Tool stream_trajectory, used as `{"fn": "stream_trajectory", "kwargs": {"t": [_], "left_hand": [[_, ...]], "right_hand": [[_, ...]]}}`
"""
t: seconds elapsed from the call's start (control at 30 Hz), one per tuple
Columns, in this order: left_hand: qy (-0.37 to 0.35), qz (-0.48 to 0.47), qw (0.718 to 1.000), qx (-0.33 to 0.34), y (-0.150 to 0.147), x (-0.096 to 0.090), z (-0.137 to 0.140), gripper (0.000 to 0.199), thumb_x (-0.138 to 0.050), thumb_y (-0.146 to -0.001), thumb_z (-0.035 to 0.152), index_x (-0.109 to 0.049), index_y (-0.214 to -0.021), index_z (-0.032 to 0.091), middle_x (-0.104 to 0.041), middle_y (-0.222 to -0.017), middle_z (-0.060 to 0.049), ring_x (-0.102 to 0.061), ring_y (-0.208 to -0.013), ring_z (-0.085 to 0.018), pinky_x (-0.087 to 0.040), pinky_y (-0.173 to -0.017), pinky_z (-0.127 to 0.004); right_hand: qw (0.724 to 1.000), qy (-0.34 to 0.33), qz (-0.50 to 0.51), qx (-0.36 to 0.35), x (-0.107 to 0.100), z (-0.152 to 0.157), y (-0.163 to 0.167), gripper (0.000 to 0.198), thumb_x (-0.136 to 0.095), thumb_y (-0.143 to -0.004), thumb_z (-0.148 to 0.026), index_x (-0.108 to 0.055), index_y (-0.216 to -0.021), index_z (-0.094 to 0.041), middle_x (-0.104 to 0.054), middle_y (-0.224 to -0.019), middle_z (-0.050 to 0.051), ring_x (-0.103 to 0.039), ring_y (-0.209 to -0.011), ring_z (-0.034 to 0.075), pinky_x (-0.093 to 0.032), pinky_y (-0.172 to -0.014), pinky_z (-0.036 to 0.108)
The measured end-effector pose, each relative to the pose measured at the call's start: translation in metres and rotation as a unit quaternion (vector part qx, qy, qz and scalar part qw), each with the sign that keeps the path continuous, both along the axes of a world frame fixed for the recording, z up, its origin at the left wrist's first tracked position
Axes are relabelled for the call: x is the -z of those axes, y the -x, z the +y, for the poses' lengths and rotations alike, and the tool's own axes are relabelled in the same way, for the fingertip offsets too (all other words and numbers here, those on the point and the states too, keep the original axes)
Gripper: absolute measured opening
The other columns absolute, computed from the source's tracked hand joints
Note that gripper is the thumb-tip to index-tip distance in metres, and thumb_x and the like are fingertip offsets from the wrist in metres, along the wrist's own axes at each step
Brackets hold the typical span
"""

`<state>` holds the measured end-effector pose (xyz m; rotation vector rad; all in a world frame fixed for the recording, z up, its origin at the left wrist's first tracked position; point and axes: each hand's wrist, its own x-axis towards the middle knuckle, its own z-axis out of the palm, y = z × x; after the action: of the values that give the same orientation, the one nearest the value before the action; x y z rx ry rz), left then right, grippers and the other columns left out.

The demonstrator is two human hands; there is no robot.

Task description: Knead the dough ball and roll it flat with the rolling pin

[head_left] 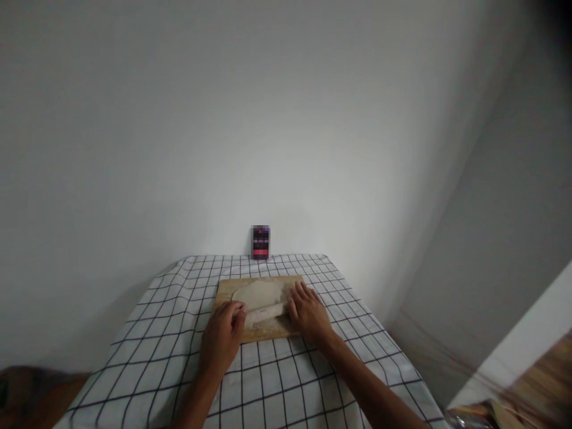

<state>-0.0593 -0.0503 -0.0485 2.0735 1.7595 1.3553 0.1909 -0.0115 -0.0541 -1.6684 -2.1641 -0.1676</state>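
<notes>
A flat, pale sheet of dough (259, 294) with a rounded far edge lies on a wooden board (250, 335). Along its near side runs a thick, pale, floury roll, which looks like the dough's own edge turned over. My left hand (224, 330) is closed at the left end of this roll, with thumb and fingers drawn together. At the other end my right hand (309, 313) lies palm down, fingers stretched out over the roll and the board's right side. Both ends of the roll are hidden under the hands. Flour smears the board in front of it.
A white cloth with dark grid lines (263, 381) covers the table. At its far edge a small dark upright object with a blurred front (261, 242) leans against the white wall (286, 131). Shiny items (476, 415) lie at the lower right, beyond the table.
</notes>
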Motion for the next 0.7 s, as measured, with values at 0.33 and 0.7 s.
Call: {"fn": "stream_trajectory", "kwargs": {"t": [0.33, 0.7], "left_hand": [[-0.022, 0.016, 0.999, -0.022, 0.002, 0.009, 0.006, 0.041, -0.038, -0.102, 0.037, -0.066, -0.130, 0.025, -0.063, -0.146, -0.008, -0.056, -0.140, -0.026, -0.047, -0.119, -0.048], [0.009, 0.003, 1.000, 0.013, -0.001, -0.004, -0.004, 0.035, -0.042, -0.102, 0.040, -0.069, -0.116, 0.023, -0.073, -0.123, -0.008, -0.067, -0.120, -0.026, -0.056, -0.104, -0.047]], "right_hand": [[0.998, 0.065, 0.019, 0.014, -0.027, 0.061, 0.027, 0.048, -0.028, -0.110, -0.031, -0.072, -0.128, -0.020, -0.066, -0.144, 0.012, -0.057, -0.138, 0.026, -0.041, -0.116, 0.047], [0.998, -0.001, 0.023, -0.062, -0.013, 0.026, 0.019, 0.047, -0.029, -0.111, -0.034, -0.073, -0.125, -0.022, -0.068, -0.141, 0.009, -0.061, -0.133, 0.023, -0.045, -0.114, 0.039]]}}
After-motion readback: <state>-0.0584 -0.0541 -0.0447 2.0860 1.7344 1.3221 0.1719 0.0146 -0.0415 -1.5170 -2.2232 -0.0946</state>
